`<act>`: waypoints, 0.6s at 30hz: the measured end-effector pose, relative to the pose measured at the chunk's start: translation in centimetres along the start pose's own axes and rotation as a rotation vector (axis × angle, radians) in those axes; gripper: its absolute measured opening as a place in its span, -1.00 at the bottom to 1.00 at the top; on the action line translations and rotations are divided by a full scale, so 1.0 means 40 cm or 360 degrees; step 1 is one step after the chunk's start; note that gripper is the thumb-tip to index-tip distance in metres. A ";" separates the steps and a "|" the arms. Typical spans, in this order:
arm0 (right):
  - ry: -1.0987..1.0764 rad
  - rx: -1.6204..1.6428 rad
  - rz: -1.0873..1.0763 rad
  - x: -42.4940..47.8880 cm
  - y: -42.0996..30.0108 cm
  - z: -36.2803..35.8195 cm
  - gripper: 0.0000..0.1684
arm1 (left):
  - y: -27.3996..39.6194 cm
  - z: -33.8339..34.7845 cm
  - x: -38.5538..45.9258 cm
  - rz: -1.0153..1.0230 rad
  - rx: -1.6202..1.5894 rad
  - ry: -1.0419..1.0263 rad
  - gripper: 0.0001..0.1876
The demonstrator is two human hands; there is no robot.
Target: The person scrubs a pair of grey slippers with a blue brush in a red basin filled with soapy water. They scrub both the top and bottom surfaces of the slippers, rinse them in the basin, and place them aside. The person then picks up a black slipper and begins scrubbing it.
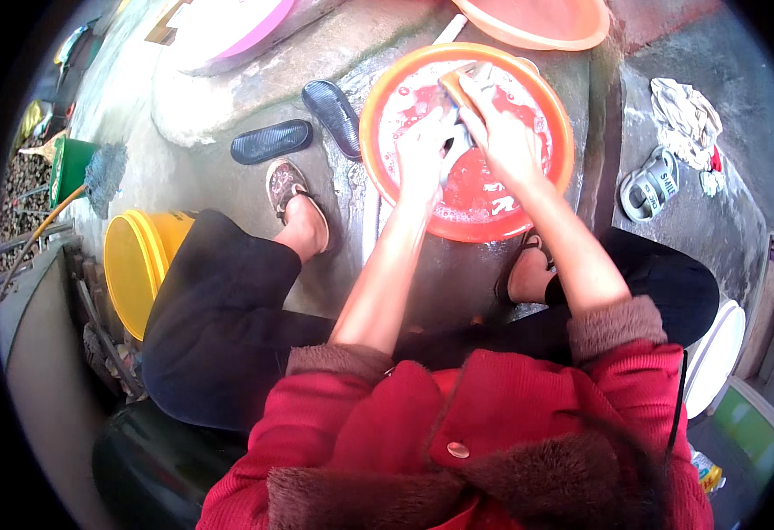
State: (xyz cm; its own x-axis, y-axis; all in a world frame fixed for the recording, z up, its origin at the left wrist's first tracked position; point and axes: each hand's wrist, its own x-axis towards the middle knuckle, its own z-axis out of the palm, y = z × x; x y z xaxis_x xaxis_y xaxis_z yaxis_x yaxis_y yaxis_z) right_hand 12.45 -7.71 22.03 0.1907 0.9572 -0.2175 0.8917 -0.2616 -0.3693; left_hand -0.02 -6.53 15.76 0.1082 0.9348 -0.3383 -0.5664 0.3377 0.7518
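Note:
An orange plastic basin (567,142) of sudsy water stands before me on the wet concrete floor. Over the water, my left hand (423,146) holds a light grey item (454,156), which looks like a sandal; the hands partly cover it. My right hand (503,136) grips a tan-backed scrub brush (454,87) against the far end of that item. The brush's bristles are hard to make out. On the floor to the right lies a grey slide sandal (650,185) with lettering on its strap.
Two black slippers (271,141) (332,118) lie left of the basin. A peach basin (546,23) and a pink-rimmed tub (254,30) stand beyond. Crumpled pale cloth (685,119) lies at right. A yellow bucket (136,265) rests beside my left knee, near a green bucket (69,169).

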 end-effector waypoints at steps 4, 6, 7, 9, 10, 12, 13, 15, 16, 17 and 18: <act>0.0258 0.0366 0.0324 0.090 0.055 0.050 -0.37 | -0.022 -0.034 0.010 -0.0320 -0.0109 0.0036 -0.68; 0.0440 0.0625 0.0486 0.124 0.145 0.121 -0.33 | -0.049 -0.048 0.019 -0.0275 -0.0021 0.0109 -0.67; 0.0565 0.0710 0.0535 0.134 0.205 0.169 -0.32 | -0.058 -0.055 0.023 -0.0261 0.0020 0.0142 -0.67; 0.0284 0.0770 0.0802 0.089 0.237 0.215 -0.27 | -0.046 -0.087 0.029 -0.0264 0.0020 0.0213 -0.64; 0.0228 0.0673 0.0789 0.070 0.310 0.287 -0.26 | -0.043 -0.071 0.033 -0.0253 -0.0054 0.0189 -0.64; 0.0004 0.0898 0.0793 0.048 0.362 0.388 -0.26 | -0.019 -0.050 0.029 -0.0208 -0.0220 0.0158 -0.63; -0.0162 0.1215 0.0829 0.028 0.356 0.405 -0.28 | -0.016 -0.043 0.026 -0.0187 -0.0284 0.0143 -0.63; -0.0052 0.1370 0.0710 -0.009 0.321 0.408 -0.32 | -0.016 -0.036 0.024 -0.0158 -0.0327 0.0150 -0.62; 0.0214 0.1202 0.0546 -0.023 0.254 0.362 -0.34 | -0.023 -0.044 0.025 -0.0141 -0.0311 0.0180 -0.62; 0.0481 0.1027 0.0379 -0.041 0.184 0.305 -0.36 | -0.033 -0.054 0.026 -0.0124 -0.0282 0.0217 -0.62; 0.0435 0.1093 0.0250 -0.064 0.117 0.245 -0.37 | -0.047 -0.067 0.034 -0.0132 -0.0190 0.0281 -0.62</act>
State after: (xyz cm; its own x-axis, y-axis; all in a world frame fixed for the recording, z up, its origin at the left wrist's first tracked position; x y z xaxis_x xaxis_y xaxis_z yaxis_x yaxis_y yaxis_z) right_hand 12.12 -12.62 12.01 0.4693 0.8755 -0.1149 0.4064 -0.3297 -0.8521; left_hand -1.01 -6.18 12.37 0.0194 0.8671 -0.4978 -0.6554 0.3870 0.6486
